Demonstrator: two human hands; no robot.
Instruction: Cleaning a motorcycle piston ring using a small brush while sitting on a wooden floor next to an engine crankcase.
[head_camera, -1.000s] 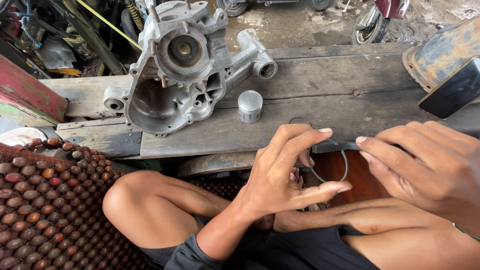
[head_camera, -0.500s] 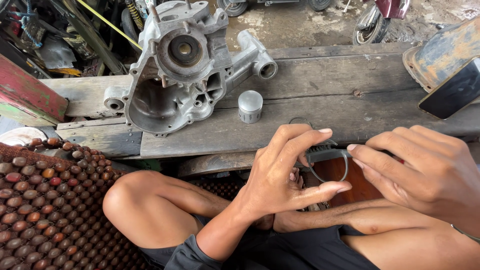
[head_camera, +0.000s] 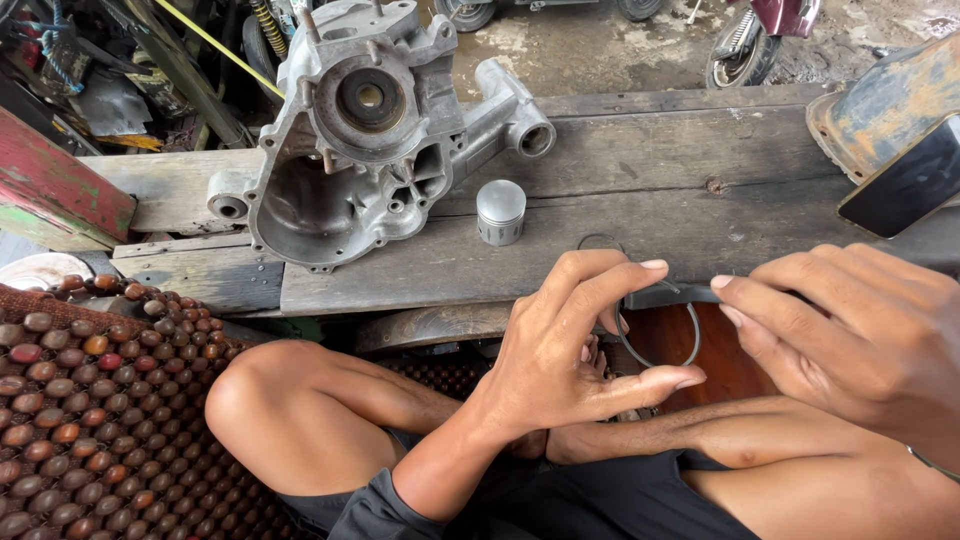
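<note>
In the head view, your left hand (head_camera: 570, 350) sits at lower centre, thumb and forefinger spread wide around a thin metal ring (head_camera: 655, 335) without clearly pinching it. Your right hand (head_camera: 850, 330) comes in from the right edge, its fingers (head_camera: 745, 295) extended and close together, tips at the ring's upper right beside a small grey strip — whether they grip anything you cannot tell from here. The ring hangs just off the near edge of the wooden tabletop (head_camera: 640, 180), above your knee. The piston (head_camera: 500, 212) stands upright at centre, beside the engine casing (head_camera: 370, 130) at upper left. The ring looks springy — loosely held, it could snap free and drop past your legs out of sight
</note>
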